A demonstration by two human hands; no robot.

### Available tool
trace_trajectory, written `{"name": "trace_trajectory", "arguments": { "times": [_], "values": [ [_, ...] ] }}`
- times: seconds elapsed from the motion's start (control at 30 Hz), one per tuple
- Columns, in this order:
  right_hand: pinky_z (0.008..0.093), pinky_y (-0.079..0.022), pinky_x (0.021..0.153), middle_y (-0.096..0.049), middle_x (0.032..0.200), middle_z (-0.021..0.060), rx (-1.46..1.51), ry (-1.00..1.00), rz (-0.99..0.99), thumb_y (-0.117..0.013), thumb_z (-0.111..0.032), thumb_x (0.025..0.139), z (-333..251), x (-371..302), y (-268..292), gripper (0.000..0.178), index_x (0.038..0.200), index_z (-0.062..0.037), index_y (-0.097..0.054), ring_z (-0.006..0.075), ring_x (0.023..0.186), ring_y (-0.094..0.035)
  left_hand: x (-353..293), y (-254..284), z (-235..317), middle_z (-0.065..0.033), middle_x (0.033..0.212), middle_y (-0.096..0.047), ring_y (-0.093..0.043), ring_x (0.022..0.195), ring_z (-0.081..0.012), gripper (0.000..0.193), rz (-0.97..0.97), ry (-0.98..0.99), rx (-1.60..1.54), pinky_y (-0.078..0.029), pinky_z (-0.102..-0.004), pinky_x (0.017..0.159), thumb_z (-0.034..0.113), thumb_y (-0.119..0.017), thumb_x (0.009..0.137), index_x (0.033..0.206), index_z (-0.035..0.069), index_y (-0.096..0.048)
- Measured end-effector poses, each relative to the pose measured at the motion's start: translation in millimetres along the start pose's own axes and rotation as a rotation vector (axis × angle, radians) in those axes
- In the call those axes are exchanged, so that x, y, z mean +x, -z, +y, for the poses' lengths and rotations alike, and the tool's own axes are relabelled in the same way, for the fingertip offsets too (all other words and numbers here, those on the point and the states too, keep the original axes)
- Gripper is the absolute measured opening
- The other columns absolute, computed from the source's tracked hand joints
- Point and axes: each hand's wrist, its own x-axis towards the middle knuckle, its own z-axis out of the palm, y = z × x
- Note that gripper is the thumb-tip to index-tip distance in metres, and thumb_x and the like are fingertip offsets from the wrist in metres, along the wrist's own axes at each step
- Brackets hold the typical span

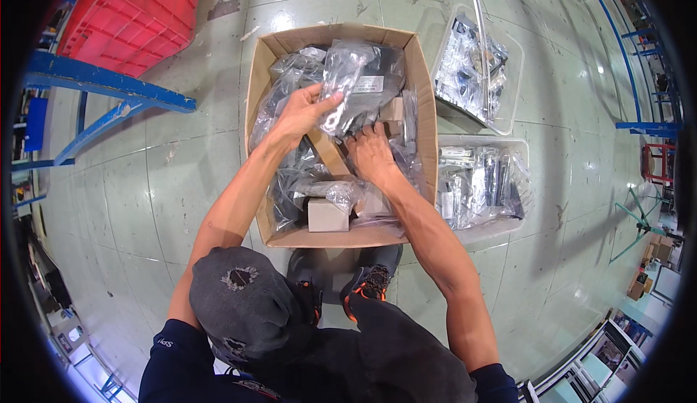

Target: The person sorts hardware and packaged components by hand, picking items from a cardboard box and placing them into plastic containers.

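Observation:
A large open cardboard box point(428, 120) stands on the floor in front of my feet, full of parts in clear plastic bags. My left hand point(299, 116) pinches the edge of a clear plastic bag point(356, 76) with a white label, lifted over the box's far half. Dark contents show through the bag. Below that bag, my right hand point(370, 152) reaches into the box, its fingers bent down among the parts and their tips hidden. Beside it lie a flat brown cardboard strip point(328, 153) and, nearer me, a small pale carton point(328, 216).
Right of the box stand two clear plastic bins, a far one point(517, 76) and a near one point(524, 149), both holding bagged parts. A long metal strip point(479, 33) leans across the far bin. At left are a blue metal frame point(109, 83) and a red plastic crate point(134, 18).

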Motion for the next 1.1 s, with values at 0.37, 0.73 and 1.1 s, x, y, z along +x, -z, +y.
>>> {"name": "trace_trajectory", "arguments": {
  "times": [0.37, 0.73, 1.1],
  "values": [
    [0.0412, -0.052, 0.067, -0.066, 0.082, 0.0131, 0.214, -0.213, 0.151, -0.069, -0.011, 0.068, 15, -13, 63, 0.030, 0.096, -0.0076, -0.059, 0.0281, 0.074, -0.068, -2, 13, -8, -0.0022, 0.100, -0.064, -0.057, 0.087, -0.0094, 0.038, 0.114, -0.022, 0.034, -0.046, -0.0245, 0.072, 0.023, -0.060, 0.092, 0.124, 0.003, -0.055],
    [0.0336, -0.049, 0.083, -0.066, 0.103, 0.0076, 2.178, -0.729, 0.265, -0.056, -0.023, 0.094, -5, -106, 107, 0.031, 0.113, 0.0009, -0.057, 0.0186, 0.090, -0.063, -8, 2, 1, -0.0037, 0.091, -0.068, -0.059, 0.074, -0.0090, 0.043, 0.011, -0.059, 0.317, -0.044, -0.0244, 0.067, 0.042, -0.054, 0.094, 0.107, 0.004, -0.066],
    [0.0354, -0.055, 0.080, -0.059, 0.117, 0.0097, 2.469, -0.684, 0.180, -0.058, 0.000, 0.085, -16, -109, 105, 0.054, 0.135, -0.0038, -0.039, 0.0190, 0.096, -0.063, -27, -14, 17, -0.0100, 0.107, -0.065, -0.063, 0.096, -0.0160, 0.065, -0.496, 0.026, -0.253, -0.051, -0.0280, 0.080, 0.054, -0.051, 0.091, 0.130, 0.002, -0.048]
  ]
}}
